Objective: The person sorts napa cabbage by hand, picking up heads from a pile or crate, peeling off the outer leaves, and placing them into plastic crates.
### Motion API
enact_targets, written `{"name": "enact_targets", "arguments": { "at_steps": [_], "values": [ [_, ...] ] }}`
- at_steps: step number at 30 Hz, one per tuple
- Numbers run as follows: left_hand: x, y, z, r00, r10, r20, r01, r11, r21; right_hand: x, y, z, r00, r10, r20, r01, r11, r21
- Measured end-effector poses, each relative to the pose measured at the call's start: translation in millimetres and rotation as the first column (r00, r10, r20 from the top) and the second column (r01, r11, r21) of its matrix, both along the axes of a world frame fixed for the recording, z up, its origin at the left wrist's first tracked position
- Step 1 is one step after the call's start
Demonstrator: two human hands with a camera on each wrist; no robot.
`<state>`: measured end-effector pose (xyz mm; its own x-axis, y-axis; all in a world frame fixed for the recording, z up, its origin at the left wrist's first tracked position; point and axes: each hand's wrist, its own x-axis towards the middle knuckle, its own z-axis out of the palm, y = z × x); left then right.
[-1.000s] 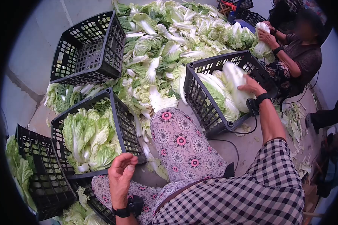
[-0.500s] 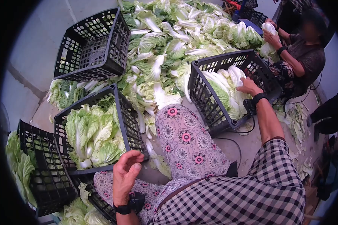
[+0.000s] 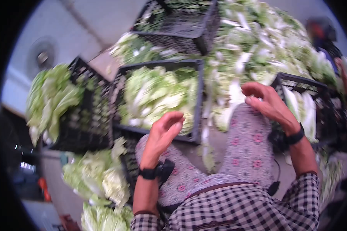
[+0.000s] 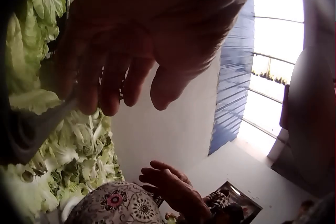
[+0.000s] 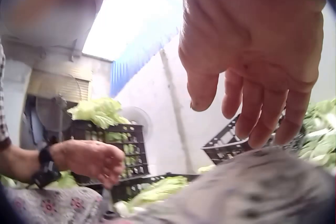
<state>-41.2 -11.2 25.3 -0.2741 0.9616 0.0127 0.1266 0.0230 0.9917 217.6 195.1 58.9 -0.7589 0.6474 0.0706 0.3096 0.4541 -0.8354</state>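
My left hand [image 3: 162, 134] hovers over my left knee at the near rim of a black crate [image 3: 199, 111] of loose green cabbage leaves [image 3: 158, 94]. Its fingers are loosely bent with nothing in them, as the left wrist view also shows. Above my right knee is my right hand [image 3: 268, 103], relaxed and holding nothing; in the right wrist view its fingers [image 5: 252, 108] hang down apart from any cabbage. To its right stands a second black crate [image 3: 297, 79] with pale trimmed napa cabbages [image 3: 306, 111] lying in it, partly hidden by the hand and forearm.
A large heap of cabbages and leaves [image 3: 254, 42] spreads behind the crates. A black crate [image 3: 204, 34] sits at the back; another [image 3: 90, 119] at the left has leaves [image 3: 52, 102] over its edge. More cabbages [image 3: 100, 177] lie at front left. A fan [image 3: 42, 57] stands beyond.
My right hand has let go of the cabbage in the right crate and moved left over my knee. The head view has swung left. My left hand stays empty.
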Motion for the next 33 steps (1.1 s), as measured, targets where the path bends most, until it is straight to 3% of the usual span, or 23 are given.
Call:
{"name": "enact_targets", "arguments": {
  "at_steps": [3,6,11,16,20,23,26,27,30,33],
  "values": [
    [-48.4,-9.0,-12.7,0.978,0.185,-0.093,-0.183,0.983,0.025,-25.3,-27.6,3.6,0.983,0.172,0.067,-0.160,0.975,-0.157],
    [-94.5,-22.6,-23.0,0.925,0.337,-0.174,-0.348,0.937,-0.034,-27.9,-24.7,-2.5,0.923,0.362,0.133,-0.367,0.930,0.015],
    [-164.6,-32.2,-49.8,0.827,0.450,-0.337,-0.511,0.851,-0.120,-30.2,-19.7,-6.6,0.922,0.362,0.135,-0.373,0.925,0.069],
    [-221.2,-16.9,-85.1,0.693,0.308,-0.652,-0.548,0.813,-0.197,-31.0,-21.2,-16.1,0.940,0.303,0.156,-0.330,0.923,0.197],
    [-249.3,3.3,-104.9,0.693,0.180,-0.698,-0.549,0.759,-0.350,-32.5,-23.1,-19.0,0.951,0.256,0.172,-0.296,0.916,0.270],
    [-249.1,20.4,-98.2,0.689,0.061,-0.723,-0.558,0.681,-0.474,-34.0,-23.6,-20.2,0.965,0.222,0.142,-0.257,0.915,0.312],
    [-246.5,35.9,-100.8,0.728,0.026,-0.685,-0.506,0.695,-0.511,-31.4,-20.2,-20.2,0.973,0.186,0.138,-0.222,0.919,0.327],
    [-261.5,36.0,-126.9,0.650,0.059,-0.757,-0.552,0.723,-0.417,-31.3,-20.4,-19.7,0.974,0.180,0.134,-0.215,0.921,0.326],
    [-274.0,39.5,-150.4,0.730,0.127,-0.671,-0.545,0.701,-0.460,-29.8,-20.9,-19.3,0.979,0.166,0.116,-0.195,0.922,0.334],
    [-251.7,50.4,-110.9,0.650,0.018,-0.760,-0.599,0.628,-0.497,-27.4,-20.6,-22.5,0.983,0.152,0.099,-0.177,0.920,0.349]
  ]
}}
